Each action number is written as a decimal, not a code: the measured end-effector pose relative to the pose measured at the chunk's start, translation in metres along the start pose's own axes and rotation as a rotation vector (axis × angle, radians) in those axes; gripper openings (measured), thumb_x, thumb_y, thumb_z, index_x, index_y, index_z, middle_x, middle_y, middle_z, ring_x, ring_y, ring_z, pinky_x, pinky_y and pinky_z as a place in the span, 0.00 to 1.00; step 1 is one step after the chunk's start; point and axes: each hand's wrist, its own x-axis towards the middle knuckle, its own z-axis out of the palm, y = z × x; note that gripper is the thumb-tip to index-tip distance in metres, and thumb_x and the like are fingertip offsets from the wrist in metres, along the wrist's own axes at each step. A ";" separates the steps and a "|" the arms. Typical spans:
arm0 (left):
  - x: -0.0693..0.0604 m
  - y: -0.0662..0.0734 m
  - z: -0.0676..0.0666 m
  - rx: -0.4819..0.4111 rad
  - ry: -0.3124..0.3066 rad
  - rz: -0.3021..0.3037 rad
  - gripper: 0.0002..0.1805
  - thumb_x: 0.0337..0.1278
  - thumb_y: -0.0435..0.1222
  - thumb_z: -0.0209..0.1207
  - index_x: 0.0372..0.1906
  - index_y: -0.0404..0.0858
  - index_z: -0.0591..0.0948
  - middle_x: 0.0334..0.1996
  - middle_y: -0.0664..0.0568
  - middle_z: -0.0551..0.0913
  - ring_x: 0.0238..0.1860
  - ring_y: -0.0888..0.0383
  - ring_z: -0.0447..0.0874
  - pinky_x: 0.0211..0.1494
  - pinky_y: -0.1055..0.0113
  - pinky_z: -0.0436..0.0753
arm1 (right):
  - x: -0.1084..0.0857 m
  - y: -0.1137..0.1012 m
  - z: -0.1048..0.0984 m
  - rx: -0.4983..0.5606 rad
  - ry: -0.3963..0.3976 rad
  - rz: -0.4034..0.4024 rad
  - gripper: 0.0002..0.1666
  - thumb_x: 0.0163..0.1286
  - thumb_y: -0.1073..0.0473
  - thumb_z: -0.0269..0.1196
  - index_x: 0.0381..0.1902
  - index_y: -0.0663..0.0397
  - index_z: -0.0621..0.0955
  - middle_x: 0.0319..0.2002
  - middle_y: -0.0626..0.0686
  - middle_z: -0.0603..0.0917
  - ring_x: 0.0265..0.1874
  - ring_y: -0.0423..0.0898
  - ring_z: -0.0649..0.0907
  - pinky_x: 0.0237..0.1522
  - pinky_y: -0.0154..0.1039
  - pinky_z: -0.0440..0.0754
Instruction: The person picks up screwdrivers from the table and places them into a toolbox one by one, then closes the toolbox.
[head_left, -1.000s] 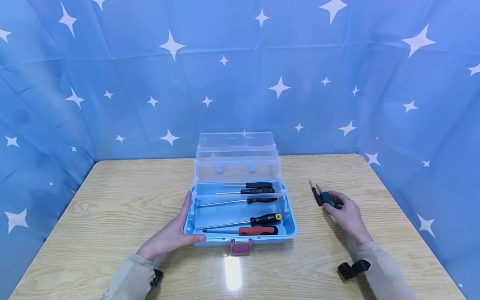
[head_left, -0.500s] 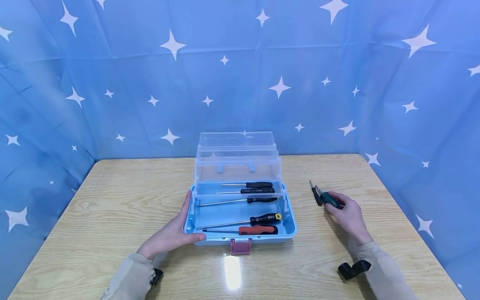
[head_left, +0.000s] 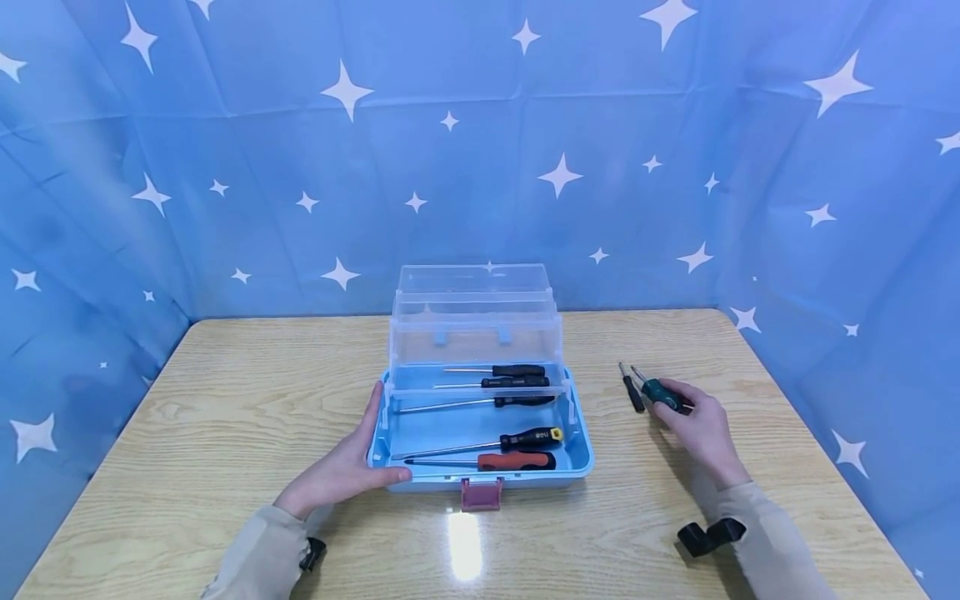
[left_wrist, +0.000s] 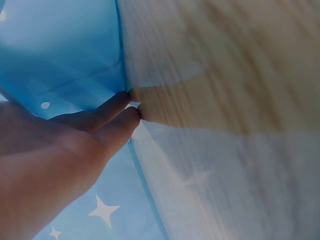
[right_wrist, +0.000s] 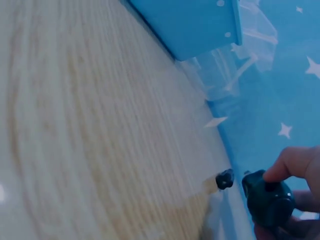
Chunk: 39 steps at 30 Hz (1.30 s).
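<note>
In the head view my left hand [head_left: 341, 477] rests against the left side of a light blue toolbox [head_left: 579, 475]. Its fingers lie straight along that side, with the thumb at the front corner. The left wrist view shows fingertips touching the blue wall. My right hand [head_left: 703, 429] pinches the handle of a green screwdriver [head_left: 662, 394], whose shaft points away to the left. Beside it a small black screwdriver [head_left: 632, 392] lies on the table. Inside the box are an orange-handled screwdriver [head_left: 517, 461], a black-and-yellow screwdriver [head_left: 532, 438] and several black-handled ones.
The box's clear lid [head_left: 474, 287] stands raised at its back. A purple latch [head_left: 482, 495] hangs at the front. Under everything is a wooden table [head_left: 247, 400], with a blue star-patterned cloth [head_left: 450, 167] behind and at both sides.
The green screwdriver has shifted slightly right and up with my right hand, leaving a wider gap to the small black one. My left hand and the toolbox stay put.
</note>
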 end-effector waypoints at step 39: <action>-0.001 0.001 0.000 0.015 0.003 -0.004 0.66 0.53 0.40 0.69 0.74 0.49 0.24 0.75 0.41 0.28 0.73 0.37 0.33 0.68 0.36 0.45 | 0.012 -0.032 0.000 0.093 -0.007 -0.086 0.25 0.71 0.61 0.57 0.63 0.66 0.74 0.56 0.70 0.75 0.47 0.57 0.76 0.31 0.25 0.74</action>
